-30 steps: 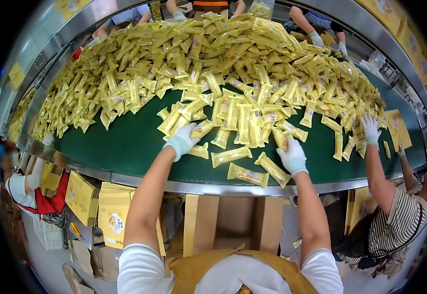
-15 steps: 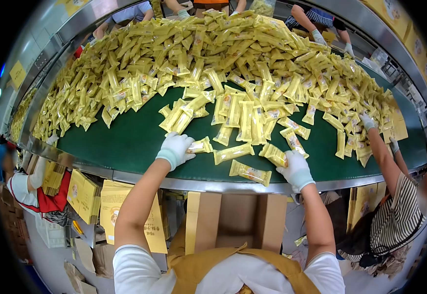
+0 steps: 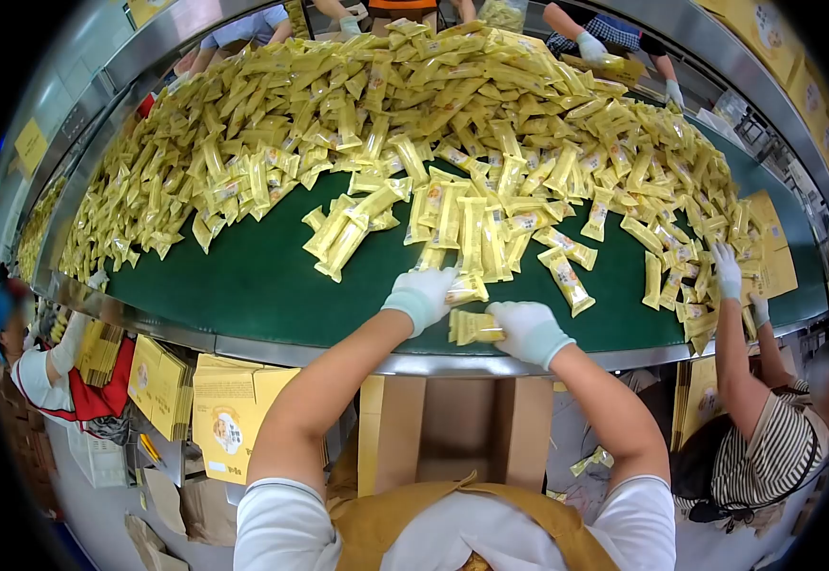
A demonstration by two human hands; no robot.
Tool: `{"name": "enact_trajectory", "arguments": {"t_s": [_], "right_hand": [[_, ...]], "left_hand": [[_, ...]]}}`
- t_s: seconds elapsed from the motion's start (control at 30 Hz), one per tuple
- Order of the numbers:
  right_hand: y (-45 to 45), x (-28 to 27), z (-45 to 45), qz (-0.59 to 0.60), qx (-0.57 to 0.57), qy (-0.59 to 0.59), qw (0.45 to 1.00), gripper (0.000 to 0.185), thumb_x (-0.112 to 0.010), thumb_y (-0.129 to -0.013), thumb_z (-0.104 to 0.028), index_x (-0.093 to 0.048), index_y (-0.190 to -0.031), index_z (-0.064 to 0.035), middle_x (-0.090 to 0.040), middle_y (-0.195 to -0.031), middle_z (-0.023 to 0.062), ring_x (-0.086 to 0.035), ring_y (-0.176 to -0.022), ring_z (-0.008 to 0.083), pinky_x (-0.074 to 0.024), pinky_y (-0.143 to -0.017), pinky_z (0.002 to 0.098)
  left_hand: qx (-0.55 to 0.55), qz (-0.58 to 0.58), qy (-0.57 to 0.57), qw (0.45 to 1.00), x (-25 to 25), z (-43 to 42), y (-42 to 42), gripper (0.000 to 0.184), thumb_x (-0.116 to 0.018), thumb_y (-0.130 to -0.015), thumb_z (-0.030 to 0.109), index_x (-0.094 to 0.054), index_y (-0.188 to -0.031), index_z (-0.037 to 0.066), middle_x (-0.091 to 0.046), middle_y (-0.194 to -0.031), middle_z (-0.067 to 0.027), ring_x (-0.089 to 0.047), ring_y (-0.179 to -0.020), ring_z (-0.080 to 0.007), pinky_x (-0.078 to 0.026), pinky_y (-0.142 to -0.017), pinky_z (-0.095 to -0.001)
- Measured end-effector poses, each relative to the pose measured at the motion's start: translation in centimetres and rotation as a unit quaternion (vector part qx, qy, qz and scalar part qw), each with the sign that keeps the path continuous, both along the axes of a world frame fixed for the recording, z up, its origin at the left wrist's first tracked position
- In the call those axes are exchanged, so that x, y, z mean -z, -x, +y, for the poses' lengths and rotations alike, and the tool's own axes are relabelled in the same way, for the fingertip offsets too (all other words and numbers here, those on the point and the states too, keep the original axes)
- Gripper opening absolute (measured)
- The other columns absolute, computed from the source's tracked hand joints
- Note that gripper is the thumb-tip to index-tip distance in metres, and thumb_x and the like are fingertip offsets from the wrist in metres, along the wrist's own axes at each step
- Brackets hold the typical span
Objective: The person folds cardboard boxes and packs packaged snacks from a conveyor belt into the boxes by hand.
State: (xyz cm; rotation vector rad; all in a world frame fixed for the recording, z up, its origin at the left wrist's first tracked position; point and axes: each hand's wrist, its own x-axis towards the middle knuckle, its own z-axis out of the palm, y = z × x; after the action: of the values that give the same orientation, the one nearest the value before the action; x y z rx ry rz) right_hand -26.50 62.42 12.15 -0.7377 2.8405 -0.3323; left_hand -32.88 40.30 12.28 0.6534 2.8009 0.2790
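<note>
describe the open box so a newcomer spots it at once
Follow the green belt to its near metal edge. Just below, between the person's arms, is the box, its brown inside showing, unlike the printed yellow cartons at left.

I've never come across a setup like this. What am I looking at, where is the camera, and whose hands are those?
There is no machine arm here: a person works with their own gloved hands. Every picture comes from one camera on their head, looking forward and down, so the view is rounded.

On the green surface lie a big heap of yellow wrapped packets and some loose ones. The right hand holds a packet by one end. The left hand touches another packet; its grip is hard to judge. An open cardboard box sits below the metal edge. Other people stand around.
</note>
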Motion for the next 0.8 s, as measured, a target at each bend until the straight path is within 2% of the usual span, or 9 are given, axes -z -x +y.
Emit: {"name": "enact_trajectory", "arguments": {"t_s": [0.13,0.17,0.2,0.3,0.33,0.43,0.57,0.7,0.8], "right_hand": [[-0.3,1.7,5.3,0.224,0.064,-0.073,0.970,0.026,-0.070,-0.076,-0.014,-0.058,-0.098,-0.0111,-0.063,-0.086,0.0082,-0.066,-0.081,0.0271,-0.0514,-0.071,0.0417],[-0.9,2.3,6.4,0.274,0.080,-0.093,0.954,0.026,-0.070,-0.077,-0.015,-0.058,-0.099,-0.0110,-0.062,-0.084,0.0066,-0.065,-0.079,0.0250,-0.0505,-0.069,0.0408],[-1.6,3.8,7.3,0.235,0.098,-0.098,0.962,0.044,-0.073,-0.079,-0.028,-0.059,-0.115,-0.0077,-0.062,-0.096,0.0103,-0.063,-0.094,0.0280,-0.0492,-0.081,0.0420],[-4.6,0.8,5.4,0.235,0.084,-0.014,0.968,0.076,-0.077,-0.077,-0.042,-0.050,-0.135,-0.0021,-0.058,-0.116,0.0177,-0.056,-0.112,0.0342,-0.0428,-0.096,0.0457],[-5.1,1.8,5.4,0.224,0.079,-0.029,0.971,0.104,-0.082,-0.066,-0.053,-0.041,-0.144,0.0022,-0.050,-0.133,0.0249,-0.049,-0.121,0.0415,-0.0387,-0.104,0.0470],[-4.5,2.6,6.1,0.191,0.103,-0.025,0.976,0.102,-0.078,-0.072,-0.057,-0.040,-0.144,0.0044,-0.048,-0.136,0.0233,-0.050,-0.120,0.0397,-0.0375,-0.104,0.0474],[-1.5,-0.8,5.5,-0.019,0.163,-0.124,0.979,0.106,-0.082,-0.062,-0.061,-0.048,-0.136,0.0065,-0.061,-0.120,0.0226,-0.055,-0.114,0.0397,-0.0387,-0.104,0.0447],[1.6,-1.7,6.9,0.073,0.217,-0.056,0.972,0.095,-0.082,-0.055,-0.068,-0.061,-0.112,0.0042,-0.066,-0.109,0.0239,-0.060,-0.104,0.0396,-0.0489,-0.093,0.0443],[4.6,0.0,9.8,0.052,0.300,0.009,0.952,0.093,-0.080,-0.056,-0.072,-0.067,-0.108,0.0037,-0.067,-0.108,0.0239,-0.062,-0.103,0.0407,-0.0513,-0.093,0.0447]], "left_hand": [[-0.028,0.097,0.033,0.994,1.1,-2.9,-0.1,0.027,-0.066,-0.086,0.020,-0.058,-0.111,0.014,-0.072,-0.100,-0.0102,-0.070,-0.092,-0.0309,-0.055,-0.076,-0.0444],[-0.033,0.141,0.036,0.989,1.5,-3.5,-1.0,0.020,-0.061,-0.090,0.019,-0.059,-0.108,0.012,-0.071,-0.097,-0.0081,-0.070,-0.097,-0.0262,-0.053,-0.086,-0.0409],[0.008,0.209,0.044,0.977,3.1,-4.6,-1.4,0.033,-0.063,-0.090,0.027,-0.057,-0.117,0.010,-0.068,-0.099,-0.0084,-0.067,-0.100,-0.0263,-0.051,-0.091,-0.0401],[0.072,0.301,0.026,0.950,4.4,-4.7,-3.3,0.068,-0.070,-0.085,0.045,-0.049,-0.136,0.005,-0.061,-0.107,-0.0117,-0.060,-0.105,-0.0282,-0.046,-0.098,-0.0392],[0.084,0.313,0.014,0.946,3.5,-4.4,-4.0,0.079,-0.072,-0.083,0.050,-0.046,-0.142,0.004,-0.059,-0.110,-0.0133,-0.058,-0.106,-0.0291,-0.045,-0.099,-0.0392],[-0.021,0.035,0.044,0.998,-0.3,-3.0,-3.6,0.104,-0.075,-0.074,0.063,-0.038,-0.148,0.000,-0.056,-0.125,-0.0197,-0.054,-0.114,-0.0334,-0.042,-0.101,-0.0426],[0.005,0.073,0.053,0.996,1.5,-3.3,-3.2,0.109,-0.078,-0.073,0.060,-0.033,-0.150,-0.003,-0.055,-0.127,-0.0193,-0.052,-0.119,-0.0343,-0.037,-0.104,-0.0432],[0.032,0.022,0.090,0.995,0.7,-4.6,-4.3,0.115,-0.081,-0.071,0.056,-0.026,-0.153,-0.003,-0.054,-0.125,-0.0182,-0.051,-0.122,-0.0325,-0.036,-0.105,-0.0438],[-0.072,-0.025,-0.121,0.990,-0.2,-7.0,-3.9,0.113,-0.087,-0.066,0.052,-0.036,-0.147,-0.007,-0.054,-0.124,-0.0210,-0.052,-0.121,-0.0368,-0.040,-0.106,-0.0429]]}}
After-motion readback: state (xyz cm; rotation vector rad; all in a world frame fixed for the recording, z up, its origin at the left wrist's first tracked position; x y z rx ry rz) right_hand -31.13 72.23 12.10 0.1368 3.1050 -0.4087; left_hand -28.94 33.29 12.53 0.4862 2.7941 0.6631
